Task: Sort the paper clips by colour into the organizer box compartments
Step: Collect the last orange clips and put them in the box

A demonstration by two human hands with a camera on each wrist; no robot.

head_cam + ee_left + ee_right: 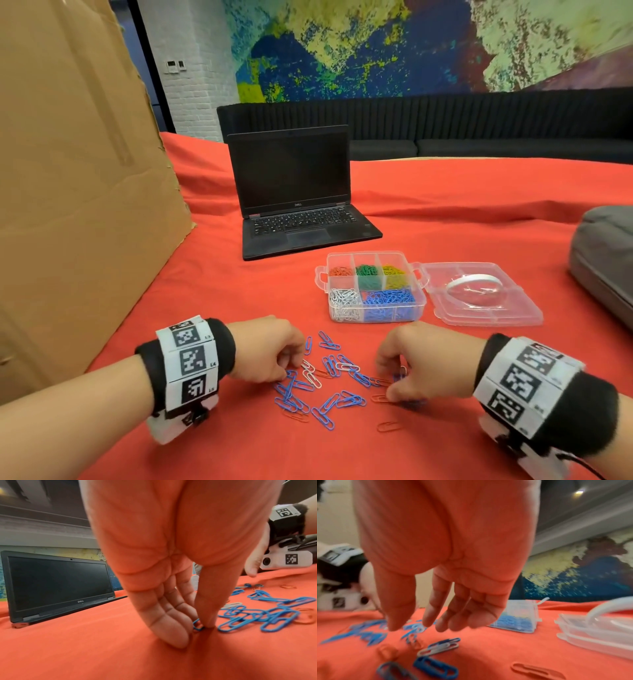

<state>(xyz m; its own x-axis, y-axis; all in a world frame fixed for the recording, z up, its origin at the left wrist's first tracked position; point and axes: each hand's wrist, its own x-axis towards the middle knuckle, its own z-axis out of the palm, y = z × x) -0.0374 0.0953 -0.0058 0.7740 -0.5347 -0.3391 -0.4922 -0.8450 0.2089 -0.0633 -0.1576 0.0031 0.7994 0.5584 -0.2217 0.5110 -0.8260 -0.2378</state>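
Note:
Loose paper clips (325, 383), mostly blue with a few white and red ones, lie scattered on the red cloth between my hands. My left hand (286, 375) sits at the pile's left edge. In the left wrist view its thumb and fingers (200, 626) pinch a blue paper clip (197, 626) against the cloth. My right hand (390, 385) hovers over the pile's right side. Its fingers (426, 619) hang relaxed and hold nothing. The clear organizer box (423, 303) stands behind the pile, with red, green and yellow clips in the back compartments and white and blue in front.
The box's open lid (479, 294) lies to its right with a white ring on it. A black laptop (298, 195) stands open behind the box. A cardboard sheet (68, 171) leans at the left, and a grey bag (609, 260) lies at the right edge.

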